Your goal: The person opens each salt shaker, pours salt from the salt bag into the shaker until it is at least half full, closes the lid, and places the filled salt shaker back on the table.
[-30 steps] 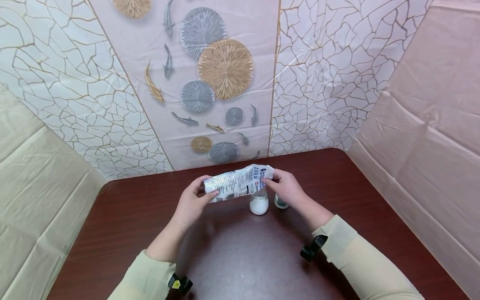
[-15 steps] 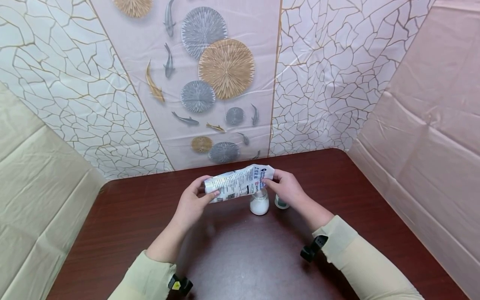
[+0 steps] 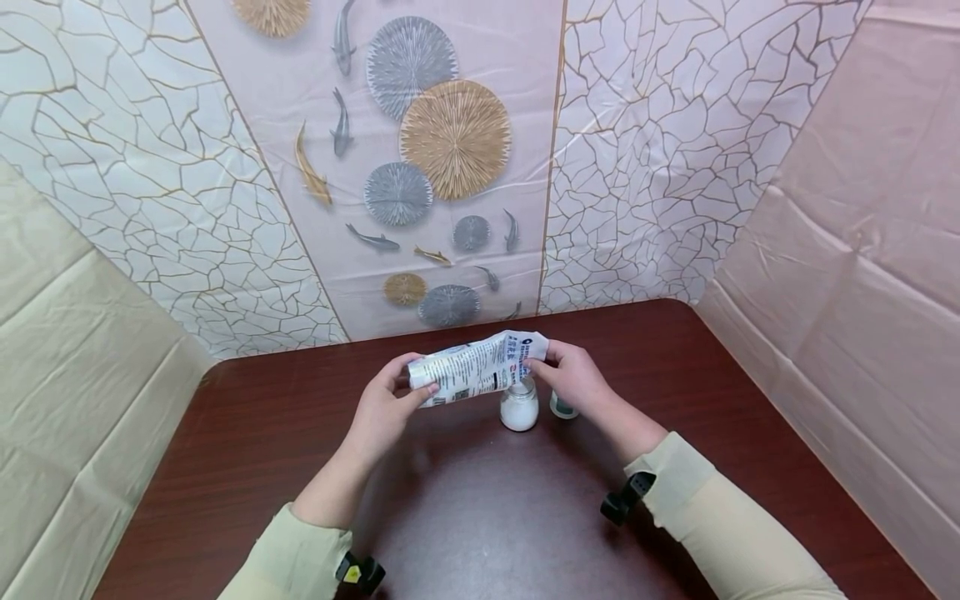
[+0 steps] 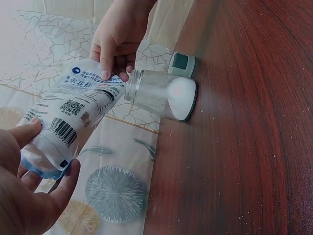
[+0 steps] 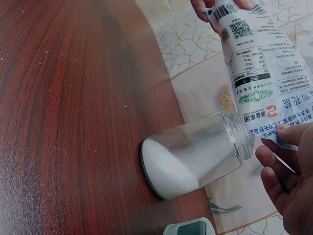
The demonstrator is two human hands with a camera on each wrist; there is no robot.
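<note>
A printed white plastic bag of salt (image 3: pixel 480 367) is held sideways over the table between both hands. My left hand (image 3: pixel 381 408) grips its left end, thumb on the near face and fingers behind. At the other end my right hand (image 3: pixel 573 375) pinches the bag's edge between thumb and fingers. Right under that end stands an open glass jar (image 5: pixel 195 152) upright on the table, its threaded mouth close to the bag's corner. White salt (image 5: pixel 168 171) lies in the jar's lower part, heaped to one side. The bag's opening is hidden.
A white cap with a green top (image 4: pixel 182 64) lies on the table to the right of the jar, partly behind my right hand in the head view. Small white grains dot the dark red wooden table (image 3: pixel 480 525). A patterned cloth wall (image 3: pixel 450 250) rises behind it.
</note>
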